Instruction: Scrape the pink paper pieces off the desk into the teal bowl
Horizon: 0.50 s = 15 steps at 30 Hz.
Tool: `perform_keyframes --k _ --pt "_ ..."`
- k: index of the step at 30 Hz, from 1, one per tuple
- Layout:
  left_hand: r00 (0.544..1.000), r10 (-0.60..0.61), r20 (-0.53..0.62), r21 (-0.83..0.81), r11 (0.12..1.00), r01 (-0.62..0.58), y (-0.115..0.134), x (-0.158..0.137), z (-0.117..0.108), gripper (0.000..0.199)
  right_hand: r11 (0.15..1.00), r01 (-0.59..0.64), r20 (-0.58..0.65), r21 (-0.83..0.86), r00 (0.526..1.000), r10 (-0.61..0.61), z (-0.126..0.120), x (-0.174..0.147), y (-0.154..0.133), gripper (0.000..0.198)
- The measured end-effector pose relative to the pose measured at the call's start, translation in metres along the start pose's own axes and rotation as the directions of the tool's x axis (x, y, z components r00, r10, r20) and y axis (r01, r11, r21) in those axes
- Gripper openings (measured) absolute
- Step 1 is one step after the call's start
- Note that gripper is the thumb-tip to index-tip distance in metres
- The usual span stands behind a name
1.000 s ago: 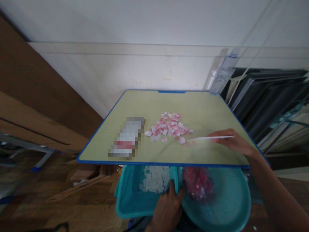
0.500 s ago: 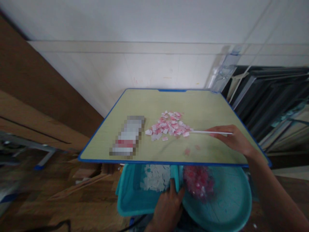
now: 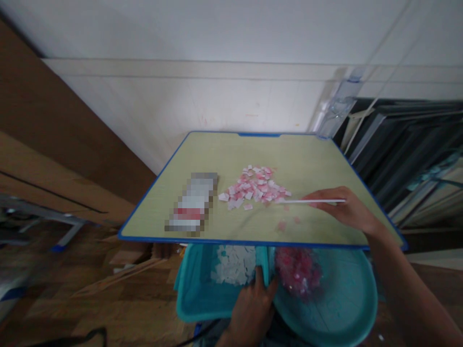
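My right hand (image 3: 334, 207) is closed on a thin white stick (image 3: 294, 201), whose far end lies at the lower right edge of a pile of small pink and white paper pieces (image 3: 255, 185). The pile rests on a pale yellow-green board (image 3: 217, 147) with a blue rim. Below the board's front edge, my left hand (image 3: 253, 306) grips the side of a rectangular teal basin (image 3: 195, 306), fingers on either side of its rim. White flakes (image 3: 235, 264) lie inside that basin. Beside it, a round teal basin (image 3: 347, 299) holds a clear bag with pink contents (image 3: 298, 272).
A blurred-out rectangular object (image 3: 191, 202) lies on the board's left part. At the back right corner stands a clear plastic bottle (image 3: 338, 111) against the wall. Dark flat panels (image 3: 408, 140) lean at the right; a brown wooden panel (image 3: 68, 111) stands at the left.
My right hand has shifted slightly left, and the stick's tip has moved left and down along the pile's lower edge. My left hand stays at the basin rim.
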<state>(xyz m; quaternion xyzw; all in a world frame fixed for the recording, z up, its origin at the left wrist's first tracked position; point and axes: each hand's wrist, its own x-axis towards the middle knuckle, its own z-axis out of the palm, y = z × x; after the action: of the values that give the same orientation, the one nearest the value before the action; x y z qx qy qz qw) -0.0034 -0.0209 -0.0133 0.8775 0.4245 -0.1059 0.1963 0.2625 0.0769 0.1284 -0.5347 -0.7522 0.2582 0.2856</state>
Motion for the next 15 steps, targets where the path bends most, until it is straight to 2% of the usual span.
perform_keyframes --k 5,11,15 --pt "0.999 -0.005 -0.033 0.016 1.000 0.006 0.001 -0.001 0.002 0.058 0.997 0.059 0.050 0.048 0.997 -0.062 0.012 0.015 -0.001 0.030" --pt "1.000 -0.003 0.017 -0.004 1.000 0.003 0.001 0.000 -0.001 0.057 0.999 0.033 0.204 -0.004 0.979 -0.031 -0.011 0.008 -0.001 0.029" --pt "1.000 -0.009 0.015 -0.023 1.000 0.009 0.001 0.000 -0.001 0.060 0.998 0.030 0.132 -0.046 0.991 -0.024 -0.018 0.006 0.000 0.028"
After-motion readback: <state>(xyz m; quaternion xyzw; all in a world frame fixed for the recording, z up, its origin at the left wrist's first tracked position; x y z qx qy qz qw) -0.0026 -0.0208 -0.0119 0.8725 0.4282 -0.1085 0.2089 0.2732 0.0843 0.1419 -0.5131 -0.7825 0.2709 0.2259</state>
